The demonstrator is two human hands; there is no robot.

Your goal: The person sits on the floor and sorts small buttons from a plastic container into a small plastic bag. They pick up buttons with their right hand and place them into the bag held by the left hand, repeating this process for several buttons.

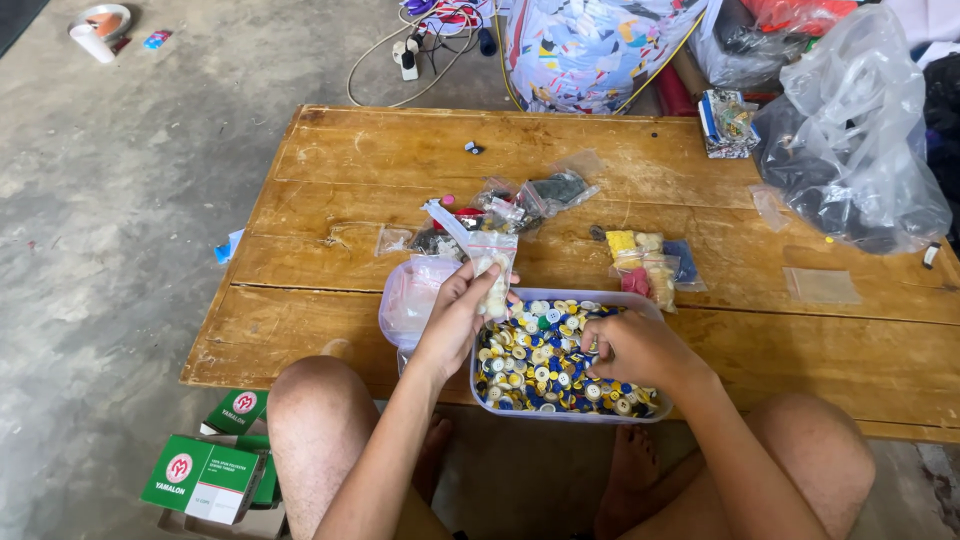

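Low wooden table spans the view, with a big clear plastic sack at its 2 o'clock corner and a clear tub of mixed-colour buttons at the 6 o'clock edge, an empty lid touching it at 9 o'clock. Right hand rests in the buttons at the tub's 3 o'clock side, fingers curled narrow; contents of the pinch cannot be told. Left hand is closed on a small clear bag of pale buttons, upright above the tub's 11 o'clock corner, more filled bags lying at 12 o'clock.
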